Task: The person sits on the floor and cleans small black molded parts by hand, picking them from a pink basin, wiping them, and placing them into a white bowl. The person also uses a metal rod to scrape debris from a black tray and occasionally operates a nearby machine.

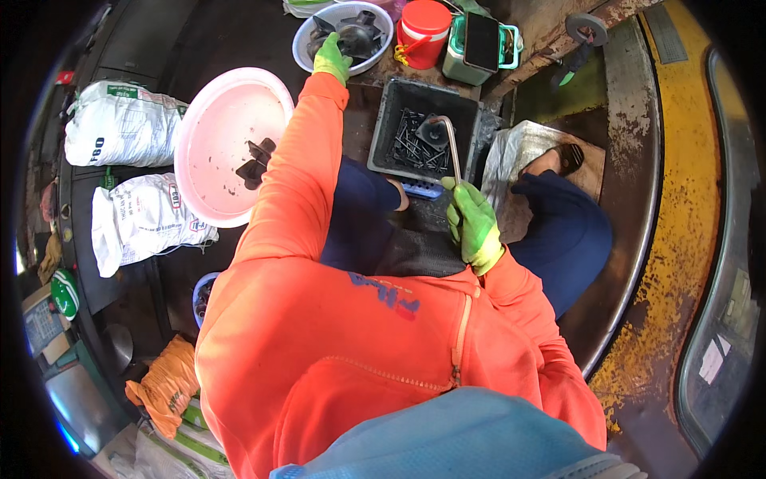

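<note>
My left hand (332, 61), in a green glove, reaches over the near left rim of a pale blue-white basin (303, 49) at the top. Its fingers are apart against the dark finned parts (361, 37) inside; I see no part gripped. My right hand (475, 225), gloved too, is closed around a metal rod with a bent end (456, 152). That hooked end hangs above a black crate (381, 152), where many thin dark pieces (411, 144) lie beside a squarish dark part (433, 134). Left of my left arm, a pink basin (197, 152) holds dark finned pieces (255, 164).
Behind the crate stand a red tub with a white lid band (421, 36) and a green-white container (467, 72). Two white sacks (124, 128) lie at the left, an orange bag (166, 385) below them. A worn yellow metal edge (670, 239) curves along the right.
</note>
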Demonstrator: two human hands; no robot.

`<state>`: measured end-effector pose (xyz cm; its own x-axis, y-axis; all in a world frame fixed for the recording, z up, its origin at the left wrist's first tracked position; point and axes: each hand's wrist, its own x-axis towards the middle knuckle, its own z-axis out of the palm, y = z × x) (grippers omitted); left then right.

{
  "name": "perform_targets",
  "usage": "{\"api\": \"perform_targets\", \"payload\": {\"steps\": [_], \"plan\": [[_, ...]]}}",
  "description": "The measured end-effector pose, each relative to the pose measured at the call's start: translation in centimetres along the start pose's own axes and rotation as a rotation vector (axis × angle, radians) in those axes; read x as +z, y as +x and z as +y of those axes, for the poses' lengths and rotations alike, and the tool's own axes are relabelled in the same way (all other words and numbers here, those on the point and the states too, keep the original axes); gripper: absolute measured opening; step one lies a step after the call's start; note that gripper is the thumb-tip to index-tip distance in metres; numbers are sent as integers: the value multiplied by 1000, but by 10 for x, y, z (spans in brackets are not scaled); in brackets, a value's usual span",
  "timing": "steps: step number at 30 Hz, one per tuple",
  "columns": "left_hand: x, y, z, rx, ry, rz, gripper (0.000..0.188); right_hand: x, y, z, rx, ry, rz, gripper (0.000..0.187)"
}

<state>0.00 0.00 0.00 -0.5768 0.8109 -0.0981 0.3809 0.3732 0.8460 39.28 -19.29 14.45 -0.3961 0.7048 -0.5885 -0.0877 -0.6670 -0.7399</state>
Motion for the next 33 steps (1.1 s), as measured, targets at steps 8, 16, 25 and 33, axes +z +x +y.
{"api": "perform_targets", "payload": {"steps": [8, 16, 25, 33], "plan": [[69, -67, 16, 29, -308, 70, 34, 0, 4, -8, -28, 244, 246, 25], [164, -158, -22, 437, 774, -720, 40, -3, 11, -7, 15, 278, 224, 26], [188, -146, -44, 862, 929, -540, 18, -7, 31, 10, 33, 123, 245, 25], [150, -113, 10, 210, 334, -695, 44, -16, 58, 11, -160, 165, 523, 20]]}}
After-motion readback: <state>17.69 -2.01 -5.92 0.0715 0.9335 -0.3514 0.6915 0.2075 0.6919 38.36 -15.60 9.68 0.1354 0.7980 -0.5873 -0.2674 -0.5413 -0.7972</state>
